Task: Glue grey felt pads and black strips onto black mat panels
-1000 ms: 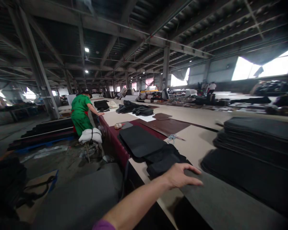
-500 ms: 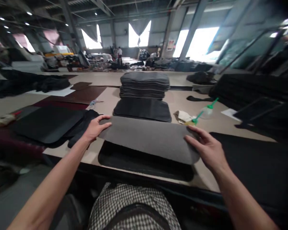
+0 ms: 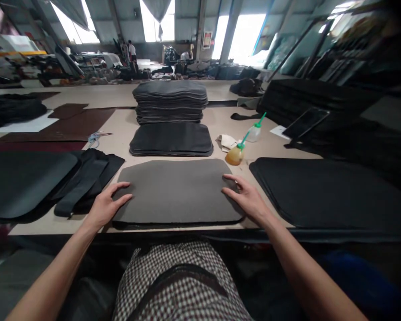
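Note:
A grey felt mat [image 3: 175, 189] lies flat on the beige table [image 3: 277, 147] right in front of me, on top of a darker sheet whose edge shows beneath it. My left hand [image 3: 103, 207] rests on the mat's near left corner, fingers spread. At the mat's right edge my right hand [image 3: 249, 200] presses down, fingers apart. Neither hand grips anything.
Behind the mat lie a thin black mat pile [image 3: 171, 139] and a tall stack of grey mats [image 3: 169, 101]. Two squeeze bottles [image 3: 236, 154] with green nozzles and a rag stand to the right. Black sheets [image 3: 324, 189] lie right, black fabric pieces [image 3: 83, 178] left, scissors [image 3: 96, 136] beyond.
My view swung from the left side of the hall to the table ahead. The grey mat, earlier held raised and curved between both hands, now lies flat on the table.

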Motion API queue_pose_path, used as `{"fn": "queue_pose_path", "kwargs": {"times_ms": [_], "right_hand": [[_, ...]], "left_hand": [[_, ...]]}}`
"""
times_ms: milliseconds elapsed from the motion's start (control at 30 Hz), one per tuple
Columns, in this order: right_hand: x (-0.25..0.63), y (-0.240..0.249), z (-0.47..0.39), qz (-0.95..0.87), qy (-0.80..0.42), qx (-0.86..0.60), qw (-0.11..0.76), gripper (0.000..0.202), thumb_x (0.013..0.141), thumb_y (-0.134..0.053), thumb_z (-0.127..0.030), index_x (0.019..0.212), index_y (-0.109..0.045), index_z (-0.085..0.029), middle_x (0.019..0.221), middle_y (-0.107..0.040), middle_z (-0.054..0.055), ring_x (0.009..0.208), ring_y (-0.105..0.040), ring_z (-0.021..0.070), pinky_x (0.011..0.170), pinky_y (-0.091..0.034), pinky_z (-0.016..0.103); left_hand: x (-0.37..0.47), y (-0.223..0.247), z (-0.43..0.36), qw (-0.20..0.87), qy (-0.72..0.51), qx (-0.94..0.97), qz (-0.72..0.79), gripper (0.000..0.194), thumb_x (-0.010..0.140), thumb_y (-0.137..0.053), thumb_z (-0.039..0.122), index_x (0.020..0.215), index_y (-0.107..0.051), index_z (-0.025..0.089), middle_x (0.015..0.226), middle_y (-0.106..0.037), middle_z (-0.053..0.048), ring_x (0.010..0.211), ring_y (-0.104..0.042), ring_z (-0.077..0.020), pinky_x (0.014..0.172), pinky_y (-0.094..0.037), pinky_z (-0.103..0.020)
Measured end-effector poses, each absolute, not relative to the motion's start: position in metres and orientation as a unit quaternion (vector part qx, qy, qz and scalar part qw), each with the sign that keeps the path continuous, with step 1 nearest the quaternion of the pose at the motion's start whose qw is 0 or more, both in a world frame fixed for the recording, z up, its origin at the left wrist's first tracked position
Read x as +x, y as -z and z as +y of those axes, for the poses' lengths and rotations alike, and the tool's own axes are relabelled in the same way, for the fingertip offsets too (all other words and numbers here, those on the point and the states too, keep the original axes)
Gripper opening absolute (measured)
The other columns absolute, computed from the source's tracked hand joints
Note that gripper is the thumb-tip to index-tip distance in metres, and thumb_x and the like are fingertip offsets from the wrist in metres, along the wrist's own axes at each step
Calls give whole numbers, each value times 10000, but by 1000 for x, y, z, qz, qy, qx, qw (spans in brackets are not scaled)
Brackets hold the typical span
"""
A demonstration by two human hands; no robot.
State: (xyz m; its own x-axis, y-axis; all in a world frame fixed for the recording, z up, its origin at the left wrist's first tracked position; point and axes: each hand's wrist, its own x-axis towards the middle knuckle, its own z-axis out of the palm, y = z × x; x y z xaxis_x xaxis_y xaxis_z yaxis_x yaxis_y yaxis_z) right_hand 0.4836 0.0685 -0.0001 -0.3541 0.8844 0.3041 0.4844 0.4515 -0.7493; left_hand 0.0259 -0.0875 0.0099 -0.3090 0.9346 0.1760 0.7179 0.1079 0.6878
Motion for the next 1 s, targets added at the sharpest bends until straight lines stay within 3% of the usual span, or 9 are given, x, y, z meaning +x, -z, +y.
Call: {"fn": "queue_pose_path", "kwargs": {"times_ms": [1000], "right_hand": [[482,4,63,-817,-230,-402,343,384,937,-610,-390,1302,-605,-269,1290,-651,77,1202,-612,279,1060,-482,458]], "left_hand": [[34,-1,-104,93,-313,623,711,451,904,-612,541,1252,-630,255,1275,-673,-62,1185,-622,-255,1064,-459,-399]]}}
